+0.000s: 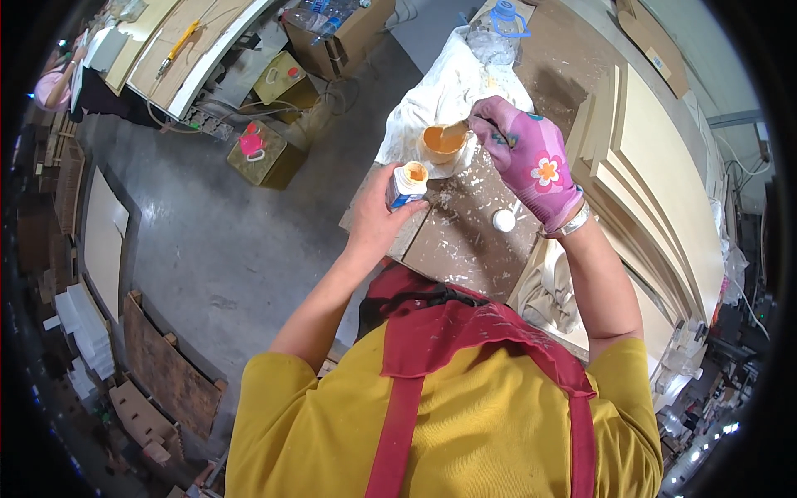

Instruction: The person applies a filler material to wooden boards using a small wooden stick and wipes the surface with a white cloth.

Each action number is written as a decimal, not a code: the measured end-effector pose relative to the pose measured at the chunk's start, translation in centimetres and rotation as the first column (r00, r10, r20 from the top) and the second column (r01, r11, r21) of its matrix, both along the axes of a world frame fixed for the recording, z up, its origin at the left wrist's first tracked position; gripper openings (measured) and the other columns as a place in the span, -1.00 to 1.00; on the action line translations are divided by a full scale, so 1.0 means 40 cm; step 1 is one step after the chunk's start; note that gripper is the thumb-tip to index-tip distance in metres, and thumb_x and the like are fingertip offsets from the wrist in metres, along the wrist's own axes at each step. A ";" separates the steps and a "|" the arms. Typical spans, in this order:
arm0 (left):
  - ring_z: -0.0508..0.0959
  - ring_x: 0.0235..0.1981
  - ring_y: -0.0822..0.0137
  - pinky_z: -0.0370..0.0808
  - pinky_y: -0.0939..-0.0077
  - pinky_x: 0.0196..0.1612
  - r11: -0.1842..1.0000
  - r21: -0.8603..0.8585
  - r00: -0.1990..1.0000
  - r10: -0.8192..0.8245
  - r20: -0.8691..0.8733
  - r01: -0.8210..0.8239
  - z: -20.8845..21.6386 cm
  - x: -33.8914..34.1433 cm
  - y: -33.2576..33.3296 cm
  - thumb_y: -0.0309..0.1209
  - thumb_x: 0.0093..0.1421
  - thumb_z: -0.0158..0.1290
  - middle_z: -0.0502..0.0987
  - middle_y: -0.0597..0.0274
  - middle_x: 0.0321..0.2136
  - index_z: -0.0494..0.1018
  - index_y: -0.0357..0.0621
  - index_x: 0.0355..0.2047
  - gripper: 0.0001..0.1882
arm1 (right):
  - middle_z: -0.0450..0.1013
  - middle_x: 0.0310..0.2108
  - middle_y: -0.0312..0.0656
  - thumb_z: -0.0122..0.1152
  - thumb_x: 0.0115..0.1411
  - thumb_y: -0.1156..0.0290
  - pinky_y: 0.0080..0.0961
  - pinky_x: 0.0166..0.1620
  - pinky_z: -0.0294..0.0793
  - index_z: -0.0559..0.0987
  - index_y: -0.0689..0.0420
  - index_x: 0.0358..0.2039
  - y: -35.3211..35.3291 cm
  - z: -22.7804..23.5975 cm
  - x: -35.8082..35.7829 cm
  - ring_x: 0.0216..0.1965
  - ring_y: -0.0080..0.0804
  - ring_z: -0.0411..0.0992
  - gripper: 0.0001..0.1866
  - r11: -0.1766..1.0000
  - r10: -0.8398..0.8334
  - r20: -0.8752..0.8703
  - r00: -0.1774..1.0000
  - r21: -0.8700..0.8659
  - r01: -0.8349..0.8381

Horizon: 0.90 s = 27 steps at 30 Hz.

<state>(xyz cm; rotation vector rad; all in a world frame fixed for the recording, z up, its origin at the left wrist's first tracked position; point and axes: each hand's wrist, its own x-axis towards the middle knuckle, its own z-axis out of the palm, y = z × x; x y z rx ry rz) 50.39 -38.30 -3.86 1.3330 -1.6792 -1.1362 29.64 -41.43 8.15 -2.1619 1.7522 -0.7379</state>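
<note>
My left hand (378,212), bare, is wrapped round a small white bottle (402,196) with a blue label. The bottle is uncapped and tilted, with orange-yellow matter at its mouth. Just beyond it, a cup (442,154) coated inside with orange paste sits at the edge of a white cloth (423,104). My right hand (527,158) wears a pink-purple glove with a flower print. Its fingers are pinched on a short stirring stick (457,129) whose end reaches over the cup. A round white cap (504,220) lies on the brown bench (465,236).
Pale boards (647,174) lean stacked to the right of the bench. A clear jug with a blue lid (502,29) stands at the far end. On the floor at left are metal cans (267,158) and a cardboard box (349,41). Another person's arm (66,75) shows at far left.
</note>
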 end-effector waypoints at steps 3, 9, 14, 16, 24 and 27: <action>0.50 -0.15 0.32 0.46 0.50 -0.17 0.997 -0.081 1.000 0.016 0.022 -0.015 0.013 0.004 -0.004 -0.47 -0.08 0.29 0.44 0.13 -0.12 0.29 -0.20 0.03 -0.36 | 0.51 -0.50 -0.13 0.10 0.15 0.29 -0.28 -0.42 0.43 0.48 0.01 -0.29 0.005 0.011 0.006 -0.47 -0.14 0.50 -0.86 1.000 0.015 -0.047 0.999 -0.026 -0.016; 0.48 -0.12 0.19 0.42 0.44 -0.09 0.992 -0.122 0.996 0.025 0.089 -0.014 0.018 0.011 -0.013 -0.49 -0.10 0.28 0.44 0.09 -0.15 0.33 -0.17 0.01 -0.39 | 0.50 -0.50 -0.11 0.11 0.14 0.31 -0.32 -0.39 0.45 0.49 0.03 -0.29 0.007 0.013 0.004 -0.46 -0.13 0.50 -0.86 1.000 0.005 0.013 1.000 0.007 -0.005; 0.48 -0.15 0.17 0.41 0.43 -0.09 0.993 -0.114 0.995 0.030 0.099 -0.018 0.028 0.009 -0.016 -0.51 -0.10 0.27 0.43 0.09 -0.18 0.34 -0.16 0.00 -0.40 | 0.50 -0.48 -0.07 0.13 0.13 0.39 -0.36 -0.36 0.44 0.51 0.09 -0.32 -0.007 -0.030 -0.024 -0.42 -0.14 0.51 -0.88 0.994 -0.070 0.279 0.958 0.102 0.043; 0.48 -0.15 0.17 0.41 0.43 -0.09 0.993 -0.116 0.995 0.028 0.098 -0.017 0.027 0.009 -0.016 -0.51 -0.09 0.26 0.43 0.09 -0.19 0.34 -0.15 0.00 -0.41 | 0.50 -0.48 -0.07 0.13 0.12 0.40 -0.36 -0.36 0.44 0.51 0.09 -0.32 -0.004 -0.034 -0.028 -0.42 -0.14 0.51 -0.89 0.990 -0.083 0.303 0.949 0.131 0.044; 0.48 -0.14 0.20 0.41 0.44 -0.10 0.999 -0.036 0.995 0.006 0.103 -0.003 0.015 0.006 -0.010 -0.48 -0.06 0.26 0.43 0.11 -0.17 0.34 -0.14 -0.01 -0.44 | 0.50 -0.49 -0.09 0.13 0.13 0.30 -0.30 -0.39 0.45 0.50 0.01 -0.28 0.003 -0.081 -0.010 -0.45 -0.11 0.49 -0.85 1.000 -0.015 -0.015 1.000 0.018 0.015; 0.48 -0.15 0.21 0.41 0.45 -0.10 1.000 -0.030 0.994 -0.004 0.110 0.007 0.017 0.003 -0.013 -0.49 -0.06 0.25 0.42 0.11 -0.17 0.34 -0.16 -0.01 -0.44 | 0.48 -0.53 -0.08 0.12 0.14 0.32 -0.34 -0.41 0.44 0.50 0.05 -0.29 -0.003 -0.105 -0.009 -0.50 -0.13 0.48 -0.86 0.993 -0.051 0.125 0.991 0.112 0.037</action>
